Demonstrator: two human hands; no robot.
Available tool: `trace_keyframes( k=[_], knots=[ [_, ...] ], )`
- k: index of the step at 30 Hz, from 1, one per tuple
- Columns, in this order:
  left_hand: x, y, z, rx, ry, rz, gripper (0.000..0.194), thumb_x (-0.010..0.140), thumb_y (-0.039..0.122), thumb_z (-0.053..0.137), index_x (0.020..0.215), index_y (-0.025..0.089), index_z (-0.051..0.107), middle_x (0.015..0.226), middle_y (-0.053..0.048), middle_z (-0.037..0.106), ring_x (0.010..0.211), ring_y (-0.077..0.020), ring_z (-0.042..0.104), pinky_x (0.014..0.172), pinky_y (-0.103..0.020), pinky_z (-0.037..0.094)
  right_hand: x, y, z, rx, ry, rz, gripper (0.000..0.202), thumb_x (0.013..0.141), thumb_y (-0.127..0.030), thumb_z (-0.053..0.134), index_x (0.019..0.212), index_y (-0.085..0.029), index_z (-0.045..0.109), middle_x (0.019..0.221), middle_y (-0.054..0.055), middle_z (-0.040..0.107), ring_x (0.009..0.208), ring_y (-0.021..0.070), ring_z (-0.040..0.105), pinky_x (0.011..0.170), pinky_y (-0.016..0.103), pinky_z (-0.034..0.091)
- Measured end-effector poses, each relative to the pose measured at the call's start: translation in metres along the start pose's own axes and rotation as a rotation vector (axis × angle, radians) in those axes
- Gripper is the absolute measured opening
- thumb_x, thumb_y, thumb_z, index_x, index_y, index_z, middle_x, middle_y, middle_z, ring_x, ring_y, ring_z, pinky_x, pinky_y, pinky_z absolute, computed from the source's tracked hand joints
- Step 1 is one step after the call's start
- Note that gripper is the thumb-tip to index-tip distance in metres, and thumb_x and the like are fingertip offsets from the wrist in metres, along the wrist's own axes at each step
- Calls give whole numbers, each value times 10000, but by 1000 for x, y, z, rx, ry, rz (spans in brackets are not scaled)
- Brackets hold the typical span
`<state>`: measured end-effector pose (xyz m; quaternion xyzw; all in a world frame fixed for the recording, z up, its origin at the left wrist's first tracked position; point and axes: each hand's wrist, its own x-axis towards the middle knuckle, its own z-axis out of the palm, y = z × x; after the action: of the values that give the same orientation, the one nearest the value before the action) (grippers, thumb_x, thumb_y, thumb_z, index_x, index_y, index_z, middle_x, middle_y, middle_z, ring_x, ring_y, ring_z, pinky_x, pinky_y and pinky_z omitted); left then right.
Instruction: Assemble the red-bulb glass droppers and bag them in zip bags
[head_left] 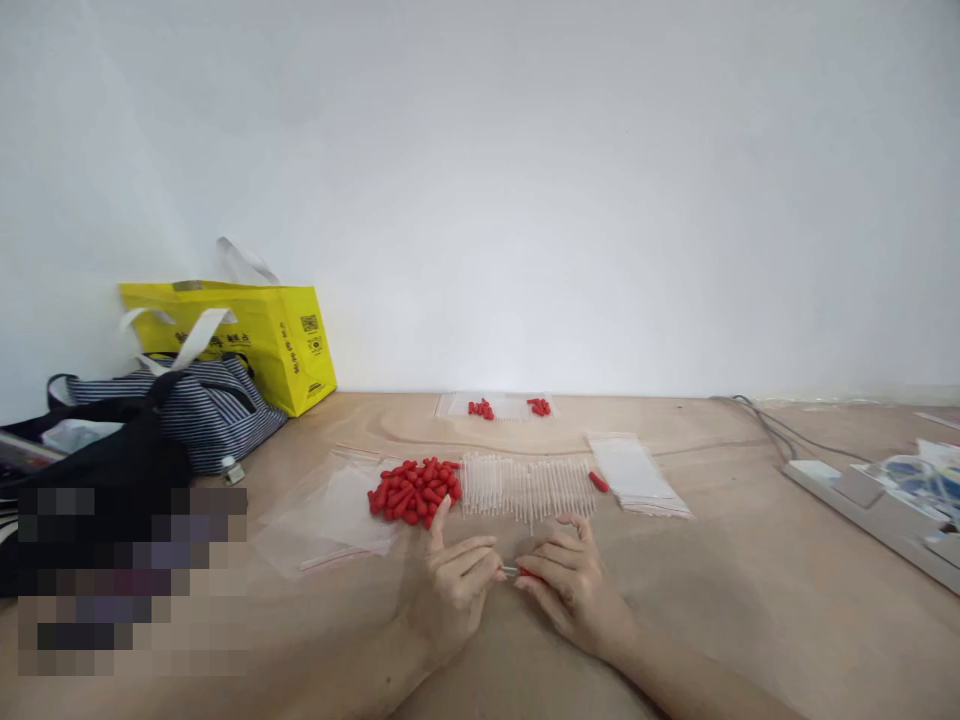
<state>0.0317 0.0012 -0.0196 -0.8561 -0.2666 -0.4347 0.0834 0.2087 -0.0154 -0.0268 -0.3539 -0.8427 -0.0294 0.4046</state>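
My left hand (459,585) pinches one end of a thin, clear dropper tube (510,570), which points to the right. The fingers of my right hand (574,588) are closed round a red rubber bulb (528,573) at the tube's other end. How far the tube sits inside the bulb is hidden by my fingers. Just beyond my left hand lies a pile of red rubber bulbs (412,490). A row of clear dropper tubes (499,485) is spread beyond both hands, with a single red bulb (598,482) at its right end.
Clear zip bags (322,510) lie left of the pile, and a stack of bags (634,475) lies right of the tubes. Near the wall is a bag with bulbs and tubes (514,408). A yellow bag (300,350) and striped bag (225,410) stand left; a power strip (862,510) lies right.
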Motion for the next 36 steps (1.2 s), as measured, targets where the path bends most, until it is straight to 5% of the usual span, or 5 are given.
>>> trace_keyframes(
  k=[10,16,23,36],
  knots=[
    [0,-2,2,-11,12,-25,258,842,139,386,654,174,559,567,59,618,679,-107,630,1050,-501,22,6,1,1,25,-71,1,128,830,-188,462,841,-208,588,703,-15,642,703,125,522,822,365,250],
    [1,-5,1,4,-47,-43,246,846,171,395,672,183,569,593,65,628,654,-98,617,1046,-500,1,3,13,-5,38,-135,103,241,763,-314,584,990,-236,566,788,2,654,790,165,514,819,378,262],
    [2,-4,-2,25,-103,-62,262,839,168,388,645,185,563,574,66,607,589,-87,585,1034,-517,24,2,14,-3,112,-123,126,73,794,-229,526,823,-229,593,693,-16,627,728,139,514,799,360,275],
    [5,5,-6,2,-140,-115,265,823,144,379,607,179,529,541,70,587,502,-76,548,1028,-519,68,6,7,3,183,-147,142,83,812,-253,502,776,-208,562,691,-19,616,719,129,515,801,357,271]
  ],
)
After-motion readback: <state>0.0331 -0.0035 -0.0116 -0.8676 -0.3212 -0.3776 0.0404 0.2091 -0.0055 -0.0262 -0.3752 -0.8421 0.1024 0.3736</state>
